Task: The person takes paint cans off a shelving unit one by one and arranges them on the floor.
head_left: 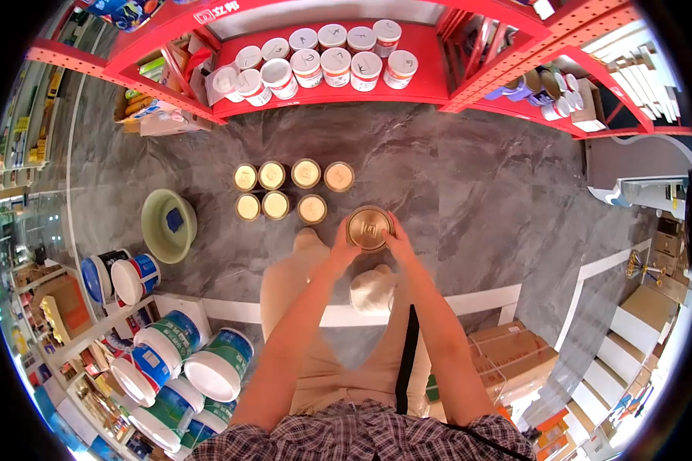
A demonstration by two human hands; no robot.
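Basically, L fingers (345, 240) & R fingers (393, 230) part-open, clasping lidded gold can (370, 229); 7 cans (312, 209) L of them; basin (158, 244) w/ blue item (174, 220) farther L.

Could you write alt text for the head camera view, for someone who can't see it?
Two hands hold a gold tin above a gray floor, beside seven tins in two rows, before a red shelf.
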